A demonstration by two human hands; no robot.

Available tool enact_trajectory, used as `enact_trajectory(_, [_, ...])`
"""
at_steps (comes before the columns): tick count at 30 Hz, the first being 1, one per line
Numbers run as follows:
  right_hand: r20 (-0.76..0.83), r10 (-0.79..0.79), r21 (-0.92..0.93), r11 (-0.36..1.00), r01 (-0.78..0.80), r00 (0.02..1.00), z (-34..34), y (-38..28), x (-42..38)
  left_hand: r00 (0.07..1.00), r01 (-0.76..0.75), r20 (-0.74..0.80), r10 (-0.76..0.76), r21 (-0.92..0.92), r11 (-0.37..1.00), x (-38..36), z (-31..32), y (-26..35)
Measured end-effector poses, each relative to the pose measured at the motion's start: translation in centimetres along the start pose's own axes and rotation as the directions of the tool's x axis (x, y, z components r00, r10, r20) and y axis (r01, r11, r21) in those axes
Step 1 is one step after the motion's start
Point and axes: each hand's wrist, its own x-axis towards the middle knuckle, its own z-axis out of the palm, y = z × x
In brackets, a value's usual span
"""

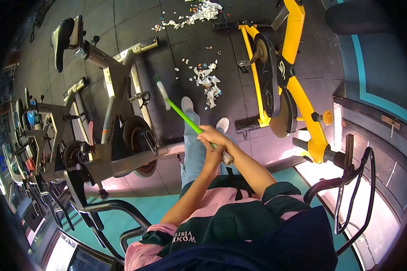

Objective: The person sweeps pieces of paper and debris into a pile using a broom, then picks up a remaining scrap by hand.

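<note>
A broom with a bright green handle (183, 116) slants across the front of my legs. Its narrow, pale head (162, 92) is on the dark floor, up and to the left of my shoes. My right hand (214, 136) wraps around the handle farther from my body. Just below it, my left hand (214, 156) is closed on the same handle near its end. Torn white paper scraps (207, 83) lie in a strip to the right of the broom head, apart from it. A larger heap of scraps (205, 11) lies farther off.
A grey exercise bike (111, 77) stands on my left, with more bikes (49, 131) beyond it. A yellow exercise bike (298, 95) is close on my right. Black handlebars (111, 205) reach near my left side. Dark rubber tiles (140, 20) cover the floor.
</note>
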Motion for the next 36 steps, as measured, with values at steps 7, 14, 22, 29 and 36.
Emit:
enact_trajectory(7, [-0.018, 0.128, 0.221, 0.968, -0.121, 0.992, -3.7, -1.4, 8.2, 0.993, 0.065, 0.092, -0.074, 0.097, 0.993, 6.5, -1.1, 6.8])
enact_trajectory(14, [-0.267, -0.088, -0.122, 0.991, 0.057, 0.960, -7.4, -7.7, 7.0, 0.985, 0.066, 0.145, -0.090, 0.162, 0.985, 6.8, 1.0, 11.2])
enact_trajectory(22, [-0.167, 0.033, 0.150, 0.989, -0.008, 0.985, -2.9, -8.2, 1.5, 0.979, -0.157, 0.159, 0.125, 0.206, 0.966, 3.2, -1.0, 4.9])
enact_trajectory(29, [-0.004, 0.112, 0.322, 0.941, -0.105, 0.994, -2.1, -6.4, 7.3, 0.994, 0.029, 0.099, -0.045, 0.159, 0.987, 7.0, -3.2, 8.5])
enact_trajectory(36, [-0.308, 0.057, -0.043, 0.996, -0.074, 0.950, -3.6, -10.6, 11.8, 0.983, -0.027, 0.183, 0.018, 0.047, 0.999, 9.6, -4.2, 14.0])
